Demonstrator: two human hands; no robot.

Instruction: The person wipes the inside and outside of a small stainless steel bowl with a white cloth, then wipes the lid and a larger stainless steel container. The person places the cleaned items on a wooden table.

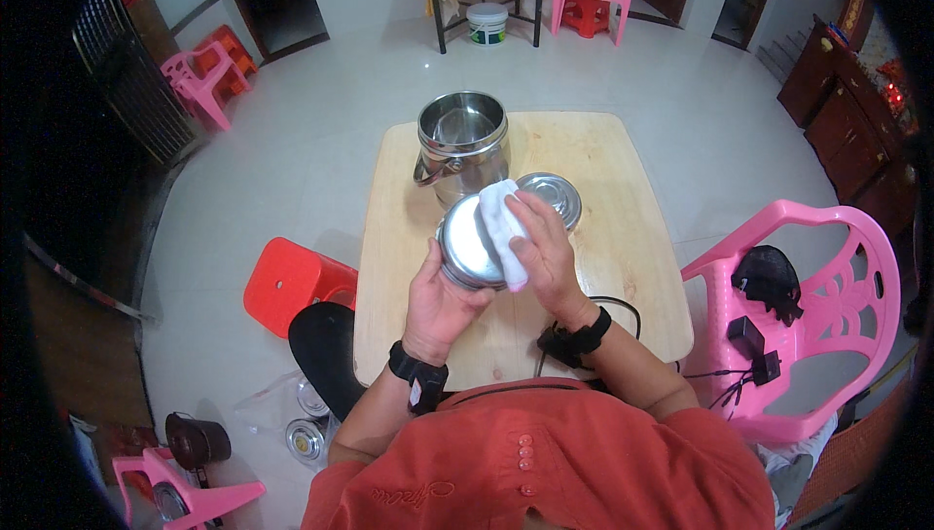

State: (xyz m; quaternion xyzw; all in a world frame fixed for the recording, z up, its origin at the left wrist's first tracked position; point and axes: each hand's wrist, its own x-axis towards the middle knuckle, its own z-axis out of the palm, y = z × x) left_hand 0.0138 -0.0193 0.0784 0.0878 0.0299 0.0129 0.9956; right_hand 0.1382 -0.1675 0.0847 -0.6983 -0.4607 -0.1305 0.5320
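My left hand grips a round stainless steel container by its side, with the flat shiny face turned up toward me. A folded white cloth is pinched in my right hand and lies against the right part of that face. Just beyond stands a tall stainless steel pot, its top uncovered and its handle hanging to the left. A round steel lid rests on the light wooden table, partly hidden behind my right hand.
Black cable lies on the table near my right wrist. To the right, a pink plastic chair carries black adapters and a black mesh item. A red stool stands left; steel containers in a plastic bag sit on the floor.
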